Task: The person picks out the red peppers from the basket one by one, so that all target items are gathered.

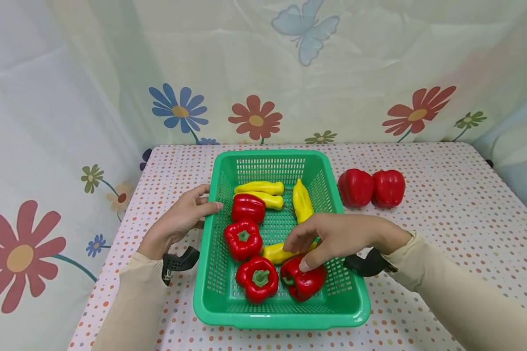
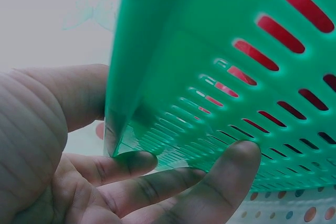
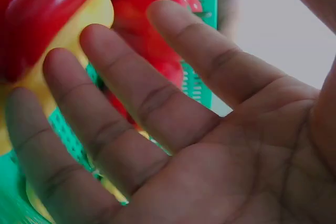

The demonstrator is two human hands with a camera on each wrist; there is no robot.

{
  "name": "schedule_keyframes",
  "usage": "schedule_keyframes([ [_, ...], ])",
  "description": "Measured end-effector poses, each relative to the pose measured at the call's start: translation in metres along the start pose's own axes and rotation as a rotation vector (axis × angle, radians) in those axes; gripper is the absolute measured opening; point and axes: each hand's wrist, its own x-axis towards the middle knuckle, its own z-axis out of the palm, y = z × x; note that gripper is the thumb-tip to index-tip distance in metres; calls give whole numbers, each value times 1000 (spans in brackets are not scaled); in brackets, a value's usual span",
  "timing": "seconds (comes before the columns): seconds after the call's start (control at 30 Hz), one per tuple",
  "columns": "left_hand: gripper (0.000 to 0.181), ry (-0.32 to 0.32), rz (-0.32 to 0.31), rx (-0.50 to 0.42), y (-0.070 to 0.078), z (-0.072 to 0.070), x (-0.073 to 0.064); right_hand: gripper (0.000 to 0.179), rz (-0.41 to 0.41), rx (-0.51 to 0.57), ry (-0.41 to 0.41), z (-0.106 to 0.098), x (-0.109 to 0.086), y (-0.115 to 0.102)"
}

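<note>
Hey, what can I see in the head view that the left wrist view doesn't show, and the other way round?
Only the head view shows the yellow peppers, the right hand over the green basket, and the two red peppers on the dotted tablecloth, outside the basket.

Only the left wrist view shows the basket's slotted outer wall up close, with red showing through, and the inner side of the fingers of the left hand.

Both show the left hand, the basket and some of the tablecloth.
</note>
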Motion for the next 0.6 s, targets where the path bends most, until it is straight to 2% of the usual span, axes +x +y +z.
schedule_keyframes([
  [0.6, 55, 2, 9, 7, -3, 0, 0, 45, 201, -40, -167, 5, 16, -6],
])
